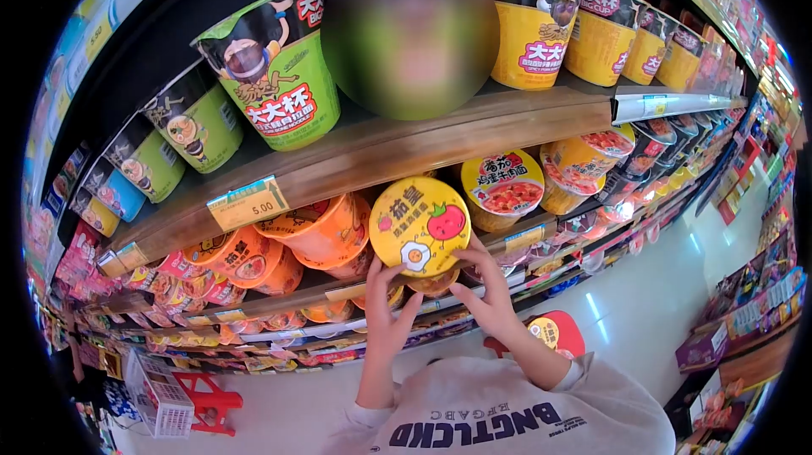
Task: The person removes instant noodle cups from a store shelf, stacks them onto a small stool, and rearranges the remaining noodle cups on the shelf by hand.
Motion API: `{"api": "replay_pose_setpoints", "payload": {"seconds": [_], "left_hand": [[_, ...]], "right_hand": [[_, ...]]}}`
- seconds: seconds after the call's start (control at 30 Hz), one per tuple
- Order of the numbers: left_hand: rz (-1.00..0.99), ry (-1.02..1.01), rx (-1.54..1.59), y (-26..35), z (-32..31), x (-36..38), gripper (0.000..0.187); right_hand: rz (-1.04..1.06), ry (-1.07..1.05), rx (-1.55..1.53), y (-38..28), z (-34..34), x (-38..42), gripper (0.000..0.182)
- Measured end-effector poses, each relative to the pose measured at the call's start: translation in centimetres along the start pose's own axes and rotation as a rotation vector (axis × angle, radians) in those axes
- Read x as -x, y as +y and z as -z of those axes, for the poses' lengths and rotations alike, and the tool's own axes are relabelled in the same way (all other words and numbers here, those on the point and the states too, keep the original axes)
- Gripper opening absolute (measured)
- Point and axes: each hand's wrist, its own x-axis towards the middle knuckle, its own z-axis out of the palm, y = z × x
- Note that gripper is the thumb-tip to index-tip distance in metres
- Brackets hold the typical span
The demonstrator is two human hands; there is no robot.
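Note:
Between my two hands is a yellow instant noodle cup, its round lid with a tomato and a fried egg facing me. My left hand grips its lower left side. Fingers of my right hand are closed on its lower right side. The cup is in front of the middle shelf, with orange noodle bowls to its left. A tomato beef noodle cup stands just to its right. The underside of the held cup is mostly hidden.
Above, a wooden shelf carries green noodle cups and yellow noodle cups. A price tag is on its edge. On the floor are a red stool and a white basket. Another shelf stands across the aisle.

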Motion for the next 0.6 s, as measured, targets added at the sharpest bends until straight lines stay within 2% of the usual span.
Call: {"api": "replay_pose_setpoints", "payload": {"seconds": [0.03,0.07,0.13,0.17,0.23,0.4,0.6], "left_hand": [[0.06,0.036,0.16,-0.2,0.0,0.7,0.049],[0.123,0.072,0.32,-0.3,-0.1,1.1,0.05],[0.15,0.091,0.399,0.5,-0.1,1.6,0.056],[0.176,0.118,0.479,1.1,-0.1,1.9,0.063],[0.205,0.128,0.533,1.7,-0.2,2.7,0.076],[0.272,0.086,0.587,0.4,-1.0,4.7,0.073],[0.153,0.091,0.538,1.6,-1.6,4.6,0.064]], "right_hand": [[-0.012,0.017,-0.041,0.0,-0.1,0.5,0.061],[-0.016,0.022,-0.042,-0.3,-0.3,0.9,0.061],[-0.096,0.129,-0.331,-1.3,-0.6,1.5,0.074],[-0.112,0.111,-0.346,-1.4,-0.3,1.8,0.081],[-0.131,0.103,-0.337,-1.2,0.1,2.6,0.079],[-0.202,0.1,-0.301,-0.2,0.6,4.7,0.07],[-0.136,0.204,-0.272,-0.7,2.4,5.5,0.067]]}}
